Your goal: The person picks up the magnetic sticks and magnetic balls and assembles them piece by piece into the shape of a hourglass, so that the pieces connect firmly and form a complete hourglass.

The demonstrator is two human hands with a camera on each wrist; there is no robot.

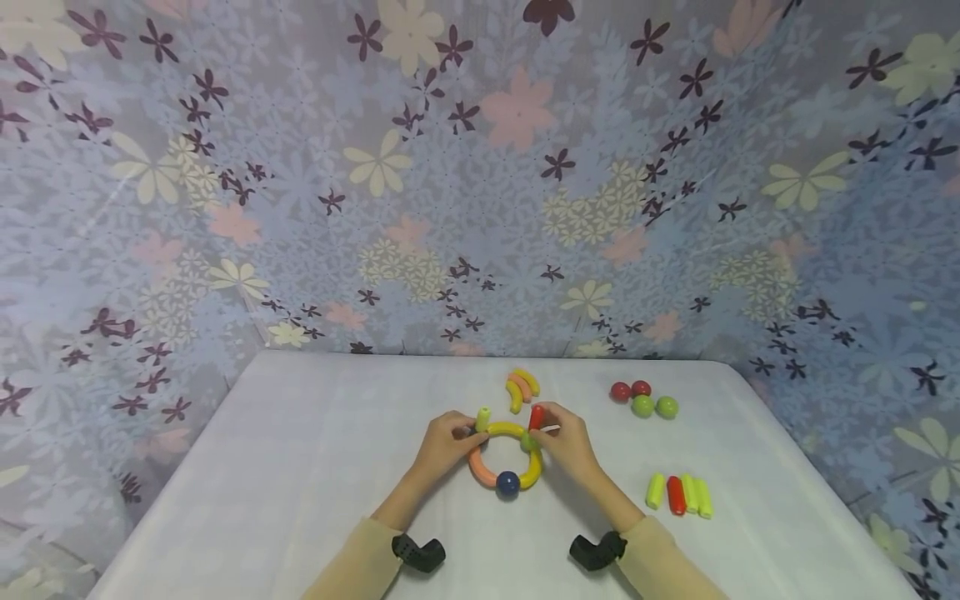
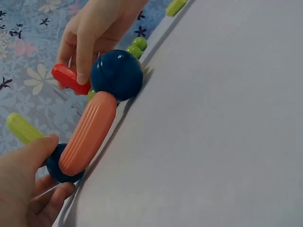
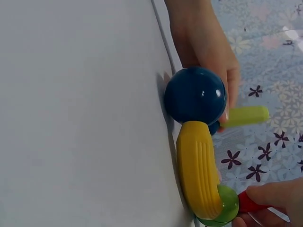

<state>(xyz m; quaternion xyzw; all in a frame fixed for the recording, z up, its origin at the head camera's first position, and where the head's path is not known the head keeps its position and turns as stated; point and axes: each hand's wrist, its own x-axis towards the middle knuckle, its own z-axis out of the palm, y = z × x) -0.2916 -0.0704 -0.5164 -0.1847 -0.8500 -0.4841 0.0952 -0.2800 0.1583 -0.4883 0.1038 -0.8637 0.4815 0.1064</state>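
Observation:
A ring of curved rods and balls lies on the table, with a dark blue ball [image 1: 507, 484] at its near side. An orange curved rod [image 2: 90, 135] and yellow curved rods [image 3: 196, 165] form its sides. At the ring's left, my left hand [image 1: 441, 447] pinches another blue ball [image 2: 59, 165], from which a lime-green straight rod [image 1: 483, 418] stands up. My right hand [image 1: 567, 442] grips a red straight rod [image 1: 536, 417] that stands upright on a green ball [image 3: 228, 205] at the ring's right. Fingers partly cover both of these balls.
Behind the ring lie spare curved rods [image 1: 522, 388], yellow and orange. Red balls [image 1: 620, 392] and green balls [image 1: 667, 407] sit at the back right. Several straight rods [image 1: 691, 494], lime and red, lie at right. A flowered cloth [image 1: 480, 208] hangs behind the white table [image 1: 322, 433].

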